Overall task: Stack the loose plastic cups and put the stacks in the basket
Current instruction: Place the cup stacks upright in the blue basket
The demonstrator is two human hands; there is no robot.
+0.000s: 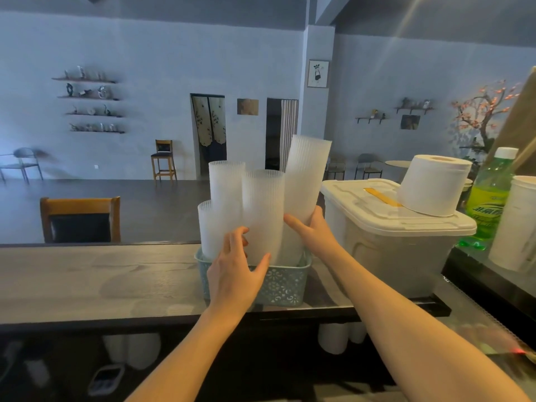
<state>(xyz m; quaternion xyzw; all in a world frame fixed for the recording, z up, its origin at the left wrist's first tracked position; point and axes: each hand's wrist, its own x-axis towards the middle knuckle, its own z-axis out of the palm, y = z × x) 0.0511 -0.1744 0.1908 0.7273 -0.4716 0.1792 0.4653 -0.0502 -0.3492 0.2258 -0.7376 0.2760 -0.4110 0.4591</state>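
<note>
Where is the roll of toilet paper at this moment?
In the head view the roll of toilet paper stands on the right, on the lid of the white storage box, between the basket of cup stacks and the green bottle.

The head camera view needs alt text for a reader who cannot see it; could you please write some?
Two bare hands steady four stacks of ribbed translucent cups standing in a pale blue basket on a dark wooden counter. The right hand holds the tallest, leaning stack; the left hand touches the front stack.

Four cup stacks (pixel 262 216), one basket (pixel 285 285), two hands (pixel 235 271)
</note>
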